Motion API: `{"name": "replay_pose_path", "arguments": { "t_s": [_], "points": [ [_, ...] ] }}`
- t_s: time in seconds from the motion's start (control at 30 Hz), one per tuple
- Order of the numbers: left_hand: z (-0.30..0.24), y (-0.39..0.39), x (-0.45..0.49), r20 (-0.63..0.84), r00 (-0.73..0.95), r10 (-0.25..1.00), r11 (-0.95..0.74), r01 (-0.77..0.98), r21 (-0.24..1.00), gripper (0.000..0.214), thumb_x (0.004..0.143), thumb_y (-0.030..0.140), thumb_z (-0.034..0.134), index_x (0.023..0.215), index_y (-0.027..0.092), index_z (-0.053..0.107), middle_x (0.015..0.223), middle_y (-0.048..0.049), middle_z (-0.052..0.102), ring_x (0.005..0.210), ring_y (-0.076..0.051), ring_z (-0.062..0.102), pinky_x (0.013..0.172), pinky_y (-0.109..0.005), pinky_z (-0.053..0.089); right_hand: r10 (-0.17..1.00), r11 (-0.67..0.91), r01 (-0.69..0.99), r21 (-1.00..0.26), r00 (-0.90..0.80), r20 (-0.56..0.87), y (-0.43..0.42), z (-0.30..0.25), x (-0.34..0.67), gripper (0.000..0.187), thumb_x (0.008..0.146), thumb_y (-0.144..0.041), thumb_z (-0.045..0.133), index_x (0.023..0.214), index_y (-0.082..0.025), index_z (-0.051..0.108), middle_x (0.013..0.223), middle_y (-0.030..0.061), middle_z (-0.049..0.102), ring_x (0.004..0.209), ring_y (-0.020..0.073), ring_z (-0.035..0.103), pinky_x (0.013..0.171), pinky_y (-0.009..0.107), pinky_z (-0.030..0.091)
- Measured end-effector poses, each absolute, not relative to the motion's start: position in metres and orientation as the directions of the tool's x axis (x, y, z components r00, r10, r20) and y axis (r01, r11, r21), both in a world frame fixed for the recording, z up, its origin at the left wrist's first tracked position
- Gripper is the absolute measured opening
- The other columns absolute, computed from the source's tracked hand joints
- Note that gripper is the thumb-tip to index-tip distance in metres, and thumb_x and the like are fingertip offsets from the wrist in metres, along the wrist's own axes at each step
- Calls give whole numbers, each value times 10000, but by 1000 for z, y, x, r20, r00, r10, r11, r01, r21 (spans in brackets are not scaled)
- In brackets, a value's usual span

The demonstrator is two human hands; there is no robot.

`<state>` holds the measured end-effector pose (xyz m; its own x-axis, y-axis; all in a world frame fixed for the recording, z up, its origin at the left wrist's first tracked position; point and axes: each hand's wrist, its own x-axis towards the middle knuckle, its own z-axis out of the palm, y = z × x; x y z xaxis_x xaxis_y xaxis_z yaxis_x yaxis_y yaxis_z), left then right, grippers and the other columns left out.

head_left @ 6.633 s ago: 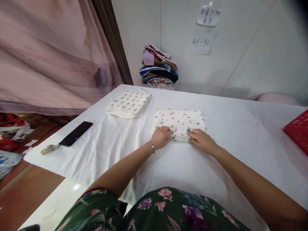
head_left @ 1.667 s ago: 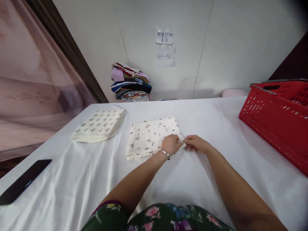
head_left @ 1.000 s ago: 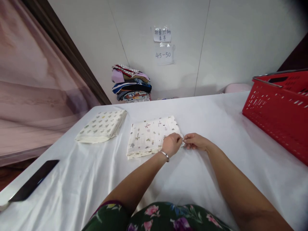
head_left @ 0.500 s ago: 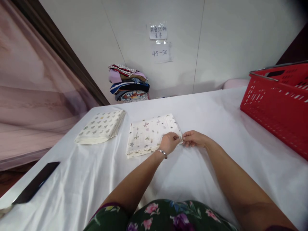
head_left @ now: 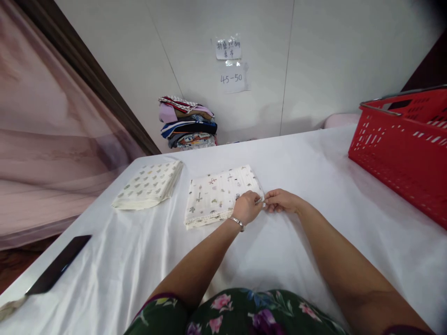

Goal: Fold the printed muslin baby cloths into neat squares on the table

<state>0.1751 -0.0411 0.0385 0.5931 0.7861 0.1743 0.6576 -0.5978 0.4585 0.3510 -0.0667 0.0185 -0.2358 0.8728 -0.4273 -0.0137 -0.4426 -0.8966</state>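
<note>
A folded cream cloth with small plant prints [head_left: 213, 195] lies flat in the middle of the white-covered table. My left hand [head_left: 247, 207], with a bracelet at the wrist, rests over the cloth's near right corner, its fingers pinched on the edge there. Coming from the right, my right hand [head_left: 281, 201] pinches the same corner, its fingertips almost meeting those of the left. The layers between the fingertips are mostly hidden. To the left lies a second folded cloth [head_left: 148, 184] with rows of small grey-green prints, touched by neither hand.
A red plastic basket [head_left: 394, 158] stands at the right of the table [head_left: 296, 163]. On the left edge lies a dark flat phone-like object [head_left: 59, 265]. Behind the table is a stack of folded fabrics [head_left: 188, 123] against the wall. A pink curtain [head_left: 52, 130] hangs at left.
My left fingers have curled slightly more at the cloth's corner, while the right hand stays almost in place. The view has shifted a little; both cloths lie as before.
</note>
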Motion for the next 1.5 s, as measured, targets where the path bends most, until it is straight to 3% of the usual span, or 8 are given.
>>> {"name": "replay_pose_path", "arguments": {
  "t_s": [0.2, 0.4, 0.53, 0.8, 0.9, 1.1, 1.4, 1.5],
  "points": [
    [43, -40, 177, 136, 603, 786, -592, 671, 446, 103, 785, 222, 509, 756, 183, 599, 778, -13, 601, 718, -130, 550, 638, -234, 415, 874, -454, -24, -891, -208, -439, -67, 18, 350, 144, 647, -208, 658, 740, -149, 566, 645, 40, 676, 492, 94, 591, 326, 140, 335],
    [37, -43, 171, 349, 645, 679, -733, 614, 293, 100, 818, 217, 483, 781, 180, 568, 797, -26, 571, 784, -149, 525, 694, -258, 401, 880, -448, -52, -892, -203, -430, -67, 21, 348, 139, 639, -187, 643, 741, -153, 554, 634, 39, 677, 476, 96, 587, 316, 144, 317],
    [34, -42, 168, 378, 699, 607, -794, 557, 244, 88, 822, 199, 480, 789, 179, 560, 806, -34, 561, 797, -155, 516, 709, -269, 397, 885, -438, -79, -895, -210, -415, -66, 21, 347, 134, 634, -188, 641, 729, -152, 554, 627, 38, 676, 471, 94, 582, 315, 146, 306],
    [32, -43, 167, 329, 679, 656, -751, 546, 371, 132, 777, 300, 591, 838, 185, 573, 842, -33, 569, 825, -165, 521, 718, -275, 407, 891, -427, -93, -900, -212, -401, -68, 27, 345, 77, 666, -197, 616, 702, -148, 568, 614, 32, 667, 476, 93, 583, 314, 148, 308],
    [33, -43, 167, 308, 655, 690, -716, 557, 421, 100, 762, 262, 599, 822, 185, 580, 834, -29, 575, 827, -161, 523, 720, -268, 404, 890, -432, -82, -898, -204, -409, -69, 29, 345, 67, 682, -204, 604, 702, -147, 575, 635, 38, 673, 476, 89, 582, 310, 147, 310],
    [37, -40, 169, 110, 529, 842, -457, 591, 665, 204, 682, 352, 654, 773, 191, 568, 730, 21, 573, 660, -114, 518, 592, -226, 393, 892, -415, -95, -905, -236, -385, -70, 29, 346, 123, 667, -214, 627, 760, -147, 581, 670, 40, 675, 504, 100, 598, 320, 152, 333],
    [42, -35, 174, -63, 470, 881, -249, 572, 782, 253, 573, 329, 711, 705, 190, 545, 646, 60, 534, 596, -84, 490, 531, -198, 368, 908, -366, -65, -928, -245, -341, -70, 27, 346, 190, 630, -225, 664, 780, -152, 573, 669, 18, 660, 523, 100, 605, 338, 149, 351],
    [44, -33, 175, -99, 462, 881, -204, 560, 803, 209, 593, 299, 688, 702, 186, 550, 652, 55, 541, 594, -82, 489, 525, -195, 368, 905, -372, -64, -926, -246, -347, -70, 27, 346, 199, 636, -237, 668, 789, -157, 568, 718, 33, 675, 533, 101, 608, 336, 148, 350]
  ]
}}
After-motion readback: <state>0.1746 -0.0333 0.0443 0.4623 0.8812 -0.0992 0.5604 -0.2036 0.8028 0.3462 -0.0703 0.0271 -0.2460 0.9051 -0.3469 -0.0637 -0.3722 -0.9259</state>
